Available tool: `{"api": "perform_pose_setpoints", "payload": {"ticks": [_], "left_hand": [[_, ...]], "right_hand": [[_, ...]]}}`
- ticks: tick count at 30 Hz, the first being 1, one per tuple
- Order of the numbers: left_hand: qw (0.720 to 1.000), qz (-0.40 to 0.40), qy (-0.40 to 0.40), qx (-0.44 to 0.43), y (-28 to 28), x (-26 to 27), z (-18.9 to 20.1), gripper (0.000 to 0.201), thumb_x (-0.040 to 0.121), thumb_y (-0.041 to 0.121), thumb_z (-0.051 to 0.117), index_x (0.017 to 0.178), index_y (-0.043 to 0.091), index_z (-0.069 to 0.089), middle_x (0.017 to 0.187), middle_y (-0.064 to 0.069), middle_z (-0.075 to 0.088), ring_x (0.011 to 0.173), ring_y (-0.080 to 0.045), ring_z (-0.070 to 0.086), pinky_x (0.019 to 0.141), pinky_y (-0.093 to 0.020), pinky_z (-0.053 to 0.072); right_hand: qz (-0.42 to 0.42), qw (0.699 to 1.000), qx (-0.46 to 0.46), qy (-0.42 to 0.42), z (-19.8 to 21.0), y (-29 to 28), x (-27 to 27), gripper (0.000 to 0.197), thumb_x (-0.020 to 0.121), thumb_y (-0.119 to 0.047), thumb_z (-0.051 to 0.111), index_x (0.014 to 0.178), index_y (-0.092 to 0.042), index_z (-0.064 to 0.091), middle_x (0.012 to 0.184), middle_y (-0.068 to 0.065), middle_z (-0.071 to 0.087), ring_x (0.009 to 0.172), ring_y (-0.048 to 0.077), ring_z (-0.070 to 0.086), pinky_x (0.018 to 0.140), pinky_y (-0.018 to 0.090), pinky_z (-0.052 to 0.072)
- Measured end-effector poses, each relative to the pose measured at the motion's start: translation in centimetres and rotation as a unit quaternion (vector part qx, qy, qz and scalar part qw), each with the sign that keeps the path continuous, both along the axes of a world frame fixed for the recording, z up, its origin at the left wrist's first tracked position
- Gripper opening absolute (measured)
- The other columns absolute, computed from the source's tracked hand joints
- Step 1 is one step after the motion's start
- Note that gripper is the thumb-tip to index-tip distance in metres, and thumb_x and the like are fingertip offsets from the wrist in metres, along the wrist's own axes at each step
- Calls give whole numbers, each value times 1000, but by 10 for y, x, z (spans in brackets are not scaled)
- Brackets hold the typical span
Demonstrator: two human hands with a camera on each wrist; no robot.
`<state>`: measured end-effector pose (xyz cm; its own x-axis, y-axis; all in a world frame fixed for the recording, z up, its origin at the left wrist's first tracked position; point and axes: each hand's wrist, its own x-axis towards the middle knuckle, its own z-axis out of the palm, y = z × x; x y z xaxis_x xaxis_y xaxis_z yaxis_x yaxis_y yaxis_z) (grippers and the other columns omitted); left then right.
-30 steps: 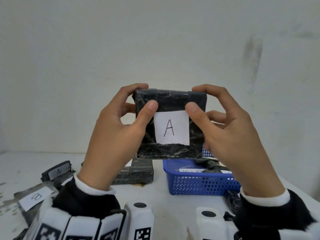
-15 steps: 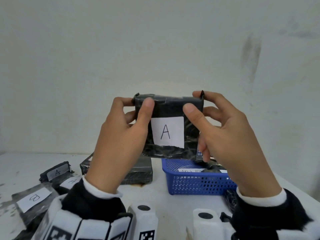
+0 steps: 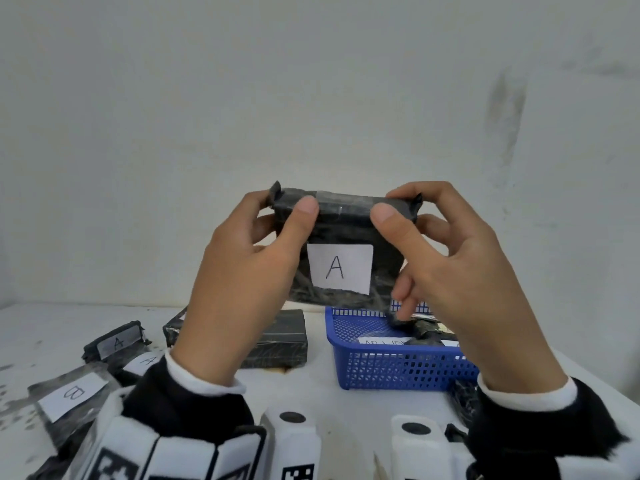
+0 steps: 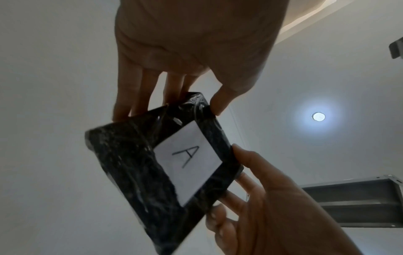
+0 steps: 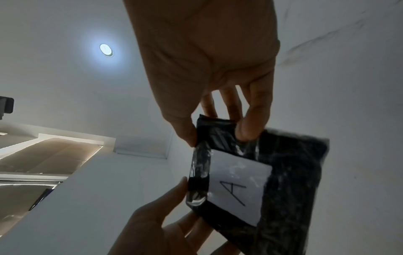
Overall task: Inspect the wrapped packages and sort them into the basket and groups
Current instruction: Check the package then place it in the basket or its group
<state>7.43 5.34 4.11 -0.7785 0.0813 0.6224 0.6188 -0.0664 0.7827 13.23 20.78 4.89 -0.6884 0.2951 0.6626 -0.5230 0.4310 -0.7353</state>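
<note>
- While the white table (image 3: 304,393) carries everything else, its largest load is the blue perforated plastic basket (image 3: 398,370) on the right, which has dark wrapped items and a white slip already inside.
- Left of the basket lies a bigger black wrapped block (image 3: 277,344), and further left a group of small black wrapped packets with white labels: two marked A (image 3: 117,342) and one marked B (image 3: 71,393).
- The black film-wrapped rectangular package (image 3: 346,251) is held up in the air above the basket's near-left corner, touching nothing but the hands, its white paper label (image 3: 341,268) reading A toward the head camera.
- The left hand (image 3: 242,289) pinches its upper left corner, thumb in front and fingers behind; the right hand (image 3: 457,282) pinches the upper right corner the same way.
- Compared with a second ago, the package sits lower and its top has tipped toward the viewer, so the top face now shows, and both thumbs have climbed to the top edge.
- I judge the inspection is nearly over; the label suggests it belongs with the A group on the left.
</note>
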Motion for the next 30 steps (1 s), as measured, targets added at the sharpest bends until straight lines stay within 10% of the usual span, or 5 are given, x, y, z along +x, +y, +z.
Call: {"api": "perform_pose_setpoints", "payload": {"ticks": [13, 22, 27, 30], "left_hand": [[1000, -14, 12, 13, -4, -2, 3, 19, 98, 37, 51, 95, 27, 66, 87, 15, 68, 95, -10, 63, 99, -50, 48], [999, -4, 18, -30, 1, 1, 0, 30, 87, 55, 51, 108, 33, 56, 83, 23, 63, 70, 12, 56, 71, -10, 41], [999, -32, 28, -14, -5, -7, 1, 65, 77, 71, 42, 136, 45, 44, 134, 23, 54, 118, 12, 51, 102, -22, 37], [997, -50, -5, -66, -11, -13, -1, 74, 68, 76, 54, 135, 50, 41, 133, 20, 54, 124, 3, 50, 110, -36, 35]], "right_hand": [[34, 999, 20, 2, -1, 1, -3, 11, 84, -43, 67, 89, -34, 62, 85, -10, 71, 61, 24, 74, 69, 40, 63], [-5, 997, 74, -5, -5, -10, -6, 21, 84, -50, 67, 86, -35, 53, 91, -3, 70, 61, 33, 70, 68, 50, 60], [27, 1000, -2, -14, -2, -6, -3, 20, 89, -40, 65, 89, -26, 51, 89, 1, 69, 57, 30, 72, 65, 45, 63], [83, 993, -73, -29, 2, -5, 1, 16, 94, -37, 60, 96, -25, 50, 89, 8, 71, 59, 38, 71, 62, 44, 63]]}}
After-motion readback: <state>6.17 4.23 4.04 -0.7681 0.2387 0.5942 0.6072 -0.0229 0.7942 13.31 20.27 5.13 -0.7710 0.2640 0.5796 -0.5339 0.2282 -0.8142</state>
